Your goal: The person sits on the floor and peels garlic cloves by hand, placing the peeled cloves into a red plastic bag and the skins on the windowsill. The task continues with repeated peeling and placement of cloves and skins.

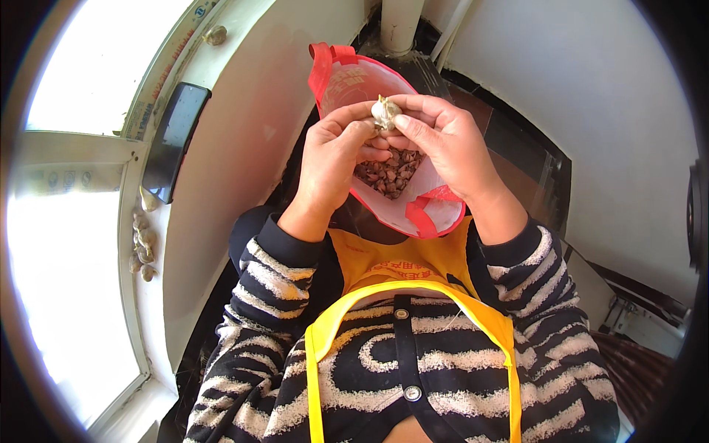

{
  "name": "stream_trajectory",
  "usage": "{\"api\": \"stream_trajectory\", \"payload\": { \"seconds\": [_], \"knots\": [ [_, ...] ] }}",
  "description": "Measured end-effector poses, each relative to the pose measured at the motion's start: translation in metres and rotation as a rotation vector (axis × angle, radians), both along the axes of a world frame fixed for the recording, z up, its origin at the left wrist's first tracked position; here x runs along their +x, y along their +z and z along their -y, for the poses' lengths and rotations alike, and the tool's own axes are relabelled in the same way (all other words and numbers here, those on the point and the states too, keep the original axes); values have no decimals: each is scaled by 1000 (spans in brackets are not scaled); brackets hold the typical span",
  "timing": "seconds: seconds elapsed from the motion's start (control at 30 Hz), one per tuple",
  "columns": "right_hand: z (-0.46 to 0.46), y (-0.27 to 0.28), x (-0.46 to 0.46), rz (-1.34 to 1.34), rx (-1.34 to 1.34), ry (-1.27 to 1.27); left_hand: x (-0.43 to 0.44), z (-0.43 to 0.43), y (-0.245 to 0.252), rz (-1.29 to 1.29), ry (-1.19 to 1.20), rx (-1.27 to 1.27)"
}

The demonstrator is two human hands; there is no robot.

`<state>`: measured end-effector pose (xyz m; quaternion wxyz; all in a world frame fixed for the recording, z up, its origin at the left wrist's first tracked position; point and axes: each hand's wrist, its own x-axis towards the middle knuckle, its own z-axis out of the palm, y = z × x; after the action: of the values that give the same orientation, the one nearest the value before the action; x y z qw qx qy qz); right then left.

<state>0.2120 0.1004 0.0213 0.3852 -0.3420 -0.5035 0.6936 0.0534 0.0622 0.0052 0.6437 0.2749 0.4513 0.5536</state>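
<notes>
Both hands hold one garlic bulb (385, 112) between their fingertips, above the mouth of a red-rimmed bag (382, 223) with a pale inside. My left hand (336, 147) grips the bulb's lower left, its other fingers curled beneath. My right hand (446, 138) presses it with the thumb, the index finger along its top. Under the hands, the bag holds many small reddish-brown pieces (391, 175), which look like garlic cloves or bulbils. The bag's red straps stand at its upper left and hang into it at the lower right.
A white window sill (158, 221) runs along the left, with a smartphone (176, 141), several garlic bulbs (145, 238) and another bulb (215, 35) farther up. A yellow apron (365, 260) lies below the bag. A white pipe (400, 27) stands beyond it, and a pale panel (581, 94) at the right.
</notes>
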Motion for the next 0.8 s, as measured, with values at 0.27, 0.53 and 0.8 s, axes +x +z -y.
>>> {"api": "stream_trajectory", "payload": {
  "seconds": [0.27, 0.53, 0.8],
  "knots": [
    [7, 11, -6, 22, -116, 55, -2, 7, -2, -7, -26, 82],
    [4, 15, -5, 201, -85, -58, 1, 5, 5, -91, -16, 120],
    [3, -1, 4, 311, -2, -7, 4, 6, -4, -228, -9, 175]
  ]
}}
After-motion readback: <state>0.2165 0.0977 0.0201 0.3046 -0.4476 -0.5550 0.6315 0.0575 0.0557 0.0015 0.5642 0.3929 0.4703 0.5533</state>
